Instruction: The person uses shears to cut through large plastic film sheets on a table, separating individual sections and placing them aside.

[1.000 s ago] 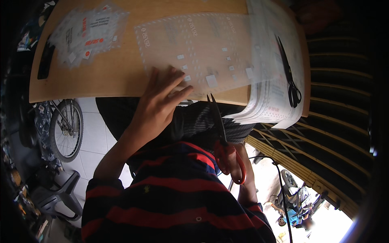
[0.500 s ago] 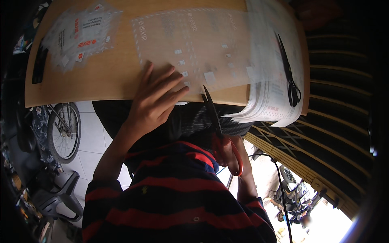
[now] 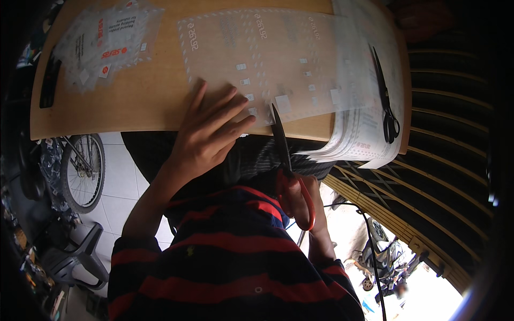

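A translucent printed plastic sheet (image 3: 289,53) lies on the wooden table (image 3: 155,107). My left hand (image 3: 206,134) rests flat on the sheet's near left part, fingers spread and holding nothing. Red-handled scissors (image 3: 281,142) are gripped in my right hand (image 3: 294,200), just below the table's near edge. Their dark blades point away from me, and the tip reaches the sheet's near edge beside a small white printed square. Whether the lower blade is under the sheet cannot be made out.
Several more plastic sheets lie in a stack (image 3: 350,128), overhanging the near edge at right, with black scissors (image 3: 390,125) on top. Cut plastic pieces (image 3: 110,45) are piled at far left, near a black flat object (image 3: 51,83). A slatted shutter (image 3: 444,101) stands right of the table.
The scissors have shifted slightly forward, their tip now farther in over the sheet's near edge. My left hand stays spread on the sheet.
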The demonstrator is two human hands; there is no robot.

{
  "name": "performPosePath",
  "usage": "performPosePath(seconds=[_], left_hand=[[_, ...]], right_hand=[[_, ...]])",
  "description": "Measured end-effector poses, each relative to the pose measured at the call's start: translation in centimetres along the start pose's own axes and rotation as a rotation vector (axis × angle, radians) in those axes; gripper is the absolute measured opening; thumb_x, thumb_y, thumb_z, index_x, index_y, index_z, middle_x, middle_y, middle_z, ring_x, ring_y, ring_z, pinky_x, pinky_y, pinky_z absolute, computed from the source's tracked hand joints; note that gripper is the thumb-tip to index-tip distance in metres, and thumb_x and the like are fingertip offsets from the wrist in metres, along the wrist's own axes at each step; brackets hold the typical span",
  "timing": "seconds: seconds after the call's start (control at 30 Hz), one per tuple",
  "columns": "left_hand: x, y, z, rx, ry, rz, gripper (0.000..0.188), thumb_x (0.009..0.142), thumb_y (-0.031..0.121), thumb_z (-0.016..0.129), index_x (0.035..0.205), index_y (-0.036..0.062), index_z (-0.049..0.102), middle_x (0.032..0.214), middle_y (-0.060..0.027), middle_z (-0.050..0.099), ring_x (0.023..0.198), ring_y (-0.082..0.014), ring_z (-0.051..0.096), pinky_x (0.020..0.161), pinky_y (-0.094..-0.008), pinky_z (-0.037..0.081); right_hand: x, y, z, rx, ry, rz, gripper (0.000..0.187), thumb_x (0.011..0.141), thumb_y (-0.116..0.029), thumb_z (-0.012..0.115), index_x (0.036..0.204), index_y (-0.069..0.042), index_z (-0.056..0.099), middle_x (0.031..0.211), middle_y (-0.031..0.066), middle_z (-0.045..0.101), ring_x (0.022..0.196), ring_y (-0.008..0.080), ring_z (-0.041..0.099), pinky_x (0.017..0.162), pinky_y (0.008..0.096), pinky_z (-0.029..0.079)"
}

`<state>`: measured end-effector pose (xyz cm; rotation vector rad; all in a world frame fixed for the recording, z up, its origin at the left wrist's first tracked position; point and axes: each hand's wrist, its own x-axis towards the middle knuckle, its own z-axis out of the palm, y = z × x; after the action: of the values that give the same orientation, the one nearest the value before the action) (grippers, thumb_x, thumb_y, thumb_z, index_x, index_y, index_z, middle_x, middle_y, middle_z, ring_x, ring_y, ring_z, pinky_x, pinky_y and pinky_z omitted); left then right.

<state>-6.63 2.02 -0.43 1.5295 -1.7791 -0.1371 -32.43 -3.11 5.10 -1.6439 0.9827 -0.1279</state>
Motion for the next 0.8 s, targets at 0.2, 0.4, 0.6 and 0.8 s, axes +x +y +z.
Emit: performPosePath(seconds=[0.2,0.4,0.6,0.8], left_hand=[[-0.08,-0.17,0.19,0.029,0.009,0.014,0.036,0.081,0.005,0.071,0.116,0.0136,0.072,0.131,-0.0077,0.062,0.130,-0.0284,0.056,0.117,-0.0637,0.027],[-0.07,-0.17,0.21,0.029,0.011,0.016,0.037,0.081,0.005,0.071,0.117,0.0139,0.072,0.132,-0.0077,0.062,0.131,-0.0283,0.056,0.117,-0.0634,0.027],[-0.21,-0.31,0.33,0.033,0.016,0.021,0.037,0.081,0.006,0.071,0.117,0.0141,0.072,0.133,-0.0075,0.062,0.131,-0.0278,0.055,0.117,-0.0633,0.027],[-0.10,-0.10,0.18,0.038,0.003,0.014,0.037,0.080,0.005,0.072,0.116,0.0132,0.072,0.133,-0.0074,0.062,0.132,-0.0278,0.055,0.118,-0.0634,0.027]], right_hand=[[-0.10,0.25,0.16,-0.018,0.002,-0.012,0.071,0.101,-0.065,0.036,0.070,-0.004,0.054,0.050,-0.0013,0.044,0.044,0.0074,0.042,0.043,0.0261,0.028],[-0.15,-0.07,0.63,-0.015,0.033,0.016,0.073,0.100,-0.067,0.036,0.068,-0.004,0.053,0.049,-0.0012,0.044,0.044,0.0072,0.042,0.043,0.0264,0.028],[-0.05,-0.06,0.78,-0.077,0.064,0.026,0.069,0.100,-0.062,0.042,0.068,-0.001,0.052,0.050,0.0051,0.045,0.046,0.0178,0.044,0.045,0.0318,0.032],[-0.12,0.13,0.75,-0.022,0.041,0.013,0.061,0.101,-0.051,0.051,0.072,0.003,0.052,0.054,0.0176,0.046,0.050,0.0393,0.042,0.051,0.0427,0.038]])
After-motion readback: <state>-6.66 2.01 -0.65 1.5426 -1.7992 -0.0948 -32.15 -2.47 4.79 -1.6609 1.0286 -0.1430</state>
